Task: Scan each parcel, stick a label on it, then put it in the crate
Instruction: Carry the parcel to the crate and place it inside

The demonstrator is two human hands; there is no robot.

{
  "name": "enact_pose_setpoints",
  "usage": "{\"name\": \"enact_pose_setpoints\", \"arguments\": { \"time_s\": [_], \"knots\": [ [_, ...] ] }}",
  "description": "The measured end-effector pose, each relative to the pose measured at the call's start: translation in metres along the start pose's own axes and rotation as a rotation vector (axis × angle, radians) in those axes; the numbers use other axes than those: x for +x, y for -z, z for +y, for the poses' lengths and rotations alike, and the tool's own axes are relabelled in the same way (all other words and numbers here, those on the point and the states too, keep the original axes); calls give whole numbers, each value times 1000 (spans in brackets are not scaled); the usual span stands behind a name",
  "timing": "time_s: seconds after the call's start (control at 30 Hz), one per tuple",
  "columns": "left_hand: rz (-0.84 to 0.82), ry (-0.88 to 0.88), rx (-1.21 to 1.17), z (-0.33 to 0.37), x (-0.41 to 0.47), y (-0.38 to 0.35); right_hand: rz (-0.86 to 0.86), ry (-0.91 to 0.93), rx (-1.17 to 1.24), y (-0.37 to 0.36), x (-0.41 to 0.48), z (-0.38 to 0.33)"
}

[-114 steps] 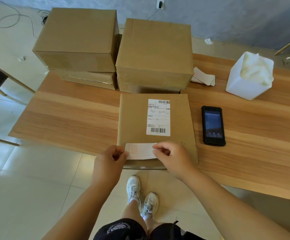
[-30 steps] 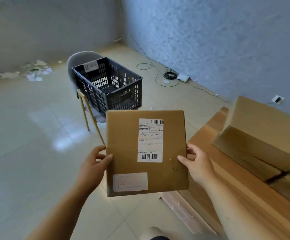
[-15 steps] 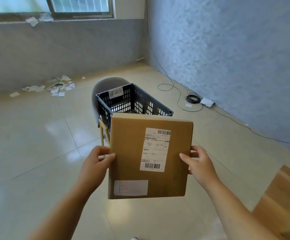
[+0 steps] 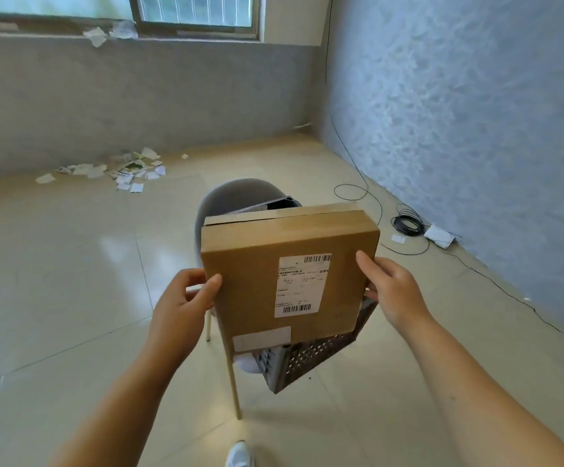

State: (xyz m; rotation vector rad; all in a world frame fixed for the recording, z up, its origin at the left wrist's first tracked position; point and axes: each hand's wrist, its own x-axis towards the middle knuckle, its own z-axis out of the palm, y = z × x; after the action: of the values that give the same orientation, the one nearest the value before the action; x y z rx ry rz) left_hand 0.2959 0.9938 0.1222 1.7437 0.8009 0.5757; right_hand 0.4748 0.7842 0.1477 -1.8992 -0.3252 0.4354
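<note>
I hold a flat brown cardboard parcel (image 4: 250, 284) in the air, tilted, just above the black slatted crate (image 4: 307, 360). A white shipping label (image 4: 301, 286) with barcodes sits on its top face, and a smaller pale label (image 4: 261, 338) is stuck near its lower left corner. My left hand (image 4: 186, 298) grips the parcel's left edge, thumb on top. Its right edge is gripped by my right hand (image 4: 390, 288). The parcel hides most of the crate; only its front corner and a bit of the far rim show.
The crate rests on a grey chair (image 4: 230, 200) with pale wooden legs (image 4: 233, 379). Black cables (image 4: 408, 225) and a white adapter (image 4: 439, 235) lie by the blue wall at right. Torn paper scraps (image 4: 122, 168) litter the tiled floor at the back.
I have walked from the table to the crate with the parcel in both hands. Over the last second the crate has come close, and the parcel now hangs over it.
</note>
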Motion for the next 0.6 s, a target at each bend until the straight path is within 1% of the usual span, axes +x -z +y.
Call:
{"name": "enact_pose_setpoints", "arguments": {
  "time_s": [0.13, 0.27, 0.4, 0.47, 0.6],
  "knots": [
    [-70, -8, -140, 5, 67, -19, 30, -30, 37, -9, 74, -15],
    [-126, 78, -185, 3, 127, -46, 57, -131, 12, -14, 142, -17],
    [-126, 181, -104, -17, 176, -71, 52, -195, 2, -24, 195, -5],
    [-108, 238, -52, -34, 194, -83, 19, -224, 9, -31, 221, 11],
    [-69, 344, 115, -67, 228, -104, -83, -255, -143, -49, 278, 38]
  ]
}}
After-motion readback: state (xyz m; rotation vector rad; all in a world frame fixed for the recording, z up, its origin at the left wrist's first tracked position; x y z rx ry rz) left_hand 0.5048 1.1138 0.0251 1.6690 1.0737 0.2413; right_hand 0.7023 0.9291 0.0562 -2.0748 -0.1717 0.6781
